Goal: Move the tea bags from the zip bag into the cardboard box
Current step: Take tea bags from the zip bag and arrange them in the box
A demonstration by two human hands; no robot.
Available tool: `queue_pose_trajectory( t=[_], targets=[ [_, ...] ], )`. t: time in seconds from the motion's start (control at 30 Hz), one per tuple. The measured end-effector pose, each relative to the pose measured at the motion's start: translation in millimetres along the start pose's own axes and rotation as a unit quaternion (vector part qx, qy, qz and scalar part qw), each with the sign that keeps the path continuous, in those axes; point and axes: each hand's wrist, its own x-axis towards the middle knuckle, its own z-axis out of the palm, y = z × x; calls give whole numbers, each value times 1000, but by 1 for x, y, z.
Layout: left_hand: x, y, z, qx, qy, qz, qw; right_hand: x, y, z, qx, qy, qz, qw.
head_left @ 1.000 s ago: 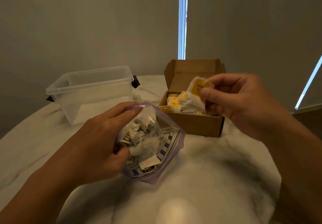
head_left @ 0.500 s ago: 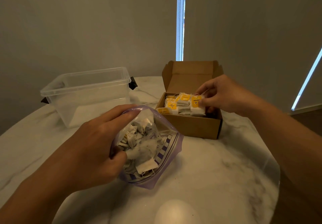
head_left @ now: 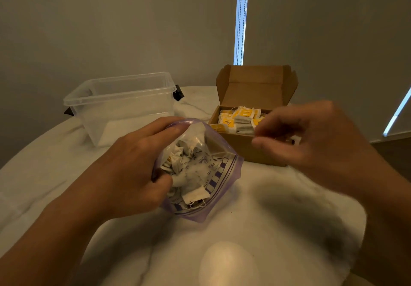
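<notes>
A clear zip bag (head_left: 219, 179) with purple trim lies on the white table, its mouth held wide by my left hand (head_left: 133, 163), fingers over the rim and thumb inside. White tea bags (head_left: 189, 174) fill it. Behind it stands the open cardboard box (head_left: 258, 81), holding several tea bags with yellow tags (head_left: 238, 119). My right hand (head_left: 311, 139) hovers blurred in front of the box, between box and zip bag, fingers loosely curled and holding nothing.
An empty clear plastic tub (head_left: 120, 105) with black clips stands at the back left. The round white marble table (head_left: 244, 230) drops away at the right and near edges. A wall and blinds rise behind.
My right hand put its tea bag into the box, let go, and has drawn back toward the zip bag, holding nothing. My left hand kept the bag's mouth held wide.
</notes>
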Motion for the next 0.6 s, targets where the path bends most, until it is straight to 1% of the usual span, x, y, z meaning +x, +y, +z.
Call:
queue_pose_trajectory(
  t=[0.1,0.17,0.23,0.3,0.37,0.6],
  targets=[
    [1,0,1,3,-3,1,1000,-16,-27,24,36,-82,-76,993],
    [1,1,1,2,-3,0,1000,-18,-36,43,26,-130,-117,984],
    [2,1,1,0,-4,0,1000,-15,-37,63,-7,-186,-130,974],
    [2,1,1,-2,-3,2,1000,-10,-36,79,-43,-241,-123,962],
    [2,1,1,-3,-6,3,1000,-4,-32,87,-58,-261,-123,956],
    [1,0,1,-4,-5,4,1000,6,-32,91,-128,-284,-97,945]
  ],
)
